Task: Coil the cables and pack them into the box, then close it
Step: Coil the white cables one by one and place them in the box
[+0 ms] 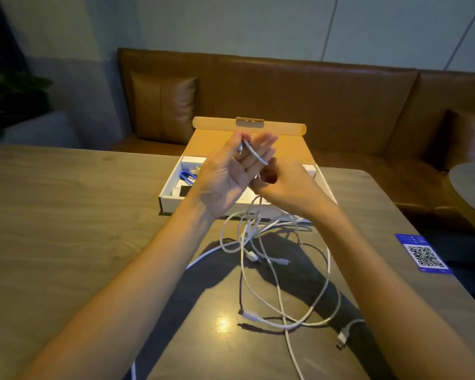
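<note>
My left hand (231, 171) is raised palm up over the open cardboard box (173, 182), with one end of a white cable (254, 152) pinched between thumb and fingers and lying across them. Just right of it, my right hand (283, 185) grips the same cable lower down, its fingers curled. The cable drops from there into a loose tangle of white cables (274, 259) on the wooden table (66, 215). The box's lid (247, 127) stands open at the back. A blue item (187, 176) and small parts lie inside the box.
A QR-code sticker (424, 255) is on the table at the right. A brown leather bench (313, 91) with a cushion (162, 105) runs behind the table. A round table's edge (469, 185) shows at the far right. Cable plugs (342, 338) lie near my right forearm.
</note>
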